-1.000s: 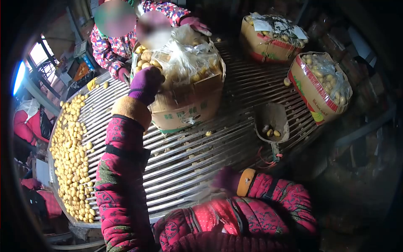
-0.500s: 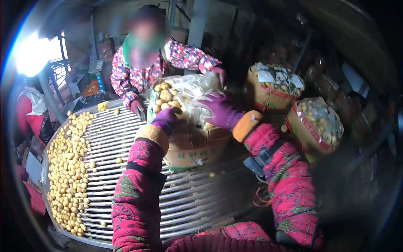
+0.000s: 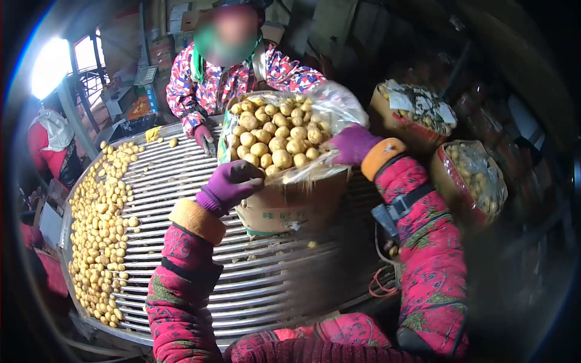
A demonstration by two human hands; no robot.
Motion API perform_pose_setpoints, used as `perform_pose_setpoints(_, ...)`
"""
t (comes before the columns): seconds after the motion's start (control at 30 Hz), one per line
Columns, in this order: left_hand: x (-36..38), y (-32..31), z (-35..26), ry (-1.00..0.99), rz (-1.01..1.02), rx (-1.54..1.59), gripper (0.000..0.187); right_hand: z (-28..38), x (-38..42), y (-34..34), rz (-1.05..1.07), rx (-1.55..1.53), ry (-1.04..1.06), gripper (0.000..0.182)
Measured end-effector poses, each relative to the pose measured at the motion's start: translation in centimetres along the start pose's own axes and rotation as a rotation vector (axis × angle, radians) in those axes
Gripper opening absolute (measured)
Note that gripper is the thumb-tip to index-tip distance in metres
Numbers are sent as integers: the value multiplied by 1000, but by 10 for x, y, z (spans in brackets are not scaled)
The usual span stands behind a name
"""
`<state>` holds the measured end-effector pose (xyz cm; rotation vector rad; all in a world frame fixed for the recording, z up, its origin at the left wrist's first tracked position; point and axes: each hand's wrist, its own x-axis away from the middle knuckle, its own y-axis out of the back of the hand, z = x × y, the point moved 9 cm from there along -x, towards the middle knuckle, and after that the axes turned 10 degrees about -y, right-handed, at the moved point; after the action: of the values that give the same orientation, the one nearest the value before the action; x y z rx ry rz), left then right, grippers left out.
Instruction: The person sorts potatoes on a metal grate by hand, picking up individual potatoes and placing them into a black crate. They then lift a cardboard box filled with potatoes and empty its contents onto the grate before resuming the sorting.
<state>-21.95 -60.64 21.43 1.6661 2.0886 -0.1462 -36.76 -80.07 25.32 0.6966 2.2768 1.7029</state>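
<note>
A cardboard box (image 3: 290,209) full of potatoes (image 3: 278,136) stands on the metal slats in front of me, lined with a clear plastic bag (image 3: 339,106). The bag is folded back and the potatoes lie bare on top. My left hand (image 3: 230,186), in a purple glove, is at the box's near left corner, its fingers curled together on the bag's edge. At the right side, my right hand (image 3: 353,145), also gloved in purple, is closed on the plastic; some of its fingers are hidden.
A slatted metal table (image 3: 181,199) carries a heap of loose potatoes (image 3: 100,242) along its left side. Across the box stands a co-worker (image 3: 242,78), one gloved hand (image 3: 204,138) by its left side. Two filled boxes (image 3: 399,124) (image 3: 451,181) sit at right.
The plastic that covered much of the box has been pulled back, baring the potatoes. My right hand has moved right with the plastic; my left hand has come slightly nearer. The co-worker's other hand is now hidden.
</note>
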Motion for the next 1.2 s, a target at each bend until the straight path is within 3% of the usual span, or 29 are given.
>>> perform_pose_setpoints(0.07, 12, -6, 5, -115, 33, -167, 9, -2, 32, -9, -173, 19, 8, 41)
perform_pose_setpoints(0.13, 19, -25, -21, -301, 122, -705, 11, 2, 66, -7, -340, -79, 35, 41)
perform_pose_setpoints(0.2, 26, -39, -29, -467, 157, -940, 15, 6, 94, -10, -561, -118, 4, 41)
perform_pose_setpoints(0.27, 33, -36, -28, -490, 92, -906, 16, 7, 102, -26, -522, -108, -76, 42)
perform_pose_setpoints(0.4, 38, -39, -26, -503, 63, -926, 17, 14, 121, -46, -759, -262, -214, 36)
perform_pose_setpoints(0.53, 44, -43, -27, -530, 51, -977, 18, 21, 127, -91, -981, -615, -285, 33)
perform_pose_setpoints(0.67, 62, -49, -20, -540, -8, -1036, 25, 42, 138, -98, -1216, -692, -356, 39)
perform_pose_setpoints(0.77, 82, -48, -24, -531, -77, -966, 34, 34, 141, -103, -1152, -963, -301, 36)
perform_pose_setpoints(0.87, 106, -39, 18, -254, 73, -519, 28, 15, 129, -140, -849, -1618, -228, 24)
perform_pose_setpoints(0.9, 111, -40, 7, -369, 115, -510, 26, 8, 131, -140, -799, -1653, -218, 22)
perform_pose_setpoints(0.93, 115, -34, 5, -357, 132, -590, 27, 0, 134, -137, -751, -1685, -210, 21)
perform_pose_setpoints(1.03, 108, -1, -25, -381, -79, -641, 32, -34, 133, -107, -724, -1718, -237, 26)
perform_pose_setpoints(1.07, 104, 13, -26, -386, -207, -658, 36, -43, 132, -89, -844, -1773, -173, 32)
perform_pose_setpoints(1.13, 87, 29, -27, -434, -289, -626, 39, -57, 126, -40, -1045, -1533, -233, 39)
perform_pose_setpoints(1.2, 62, 23, -44, -521, -296, -743, 40, -47, 105, 9, -1060, -1286, -266, 48)
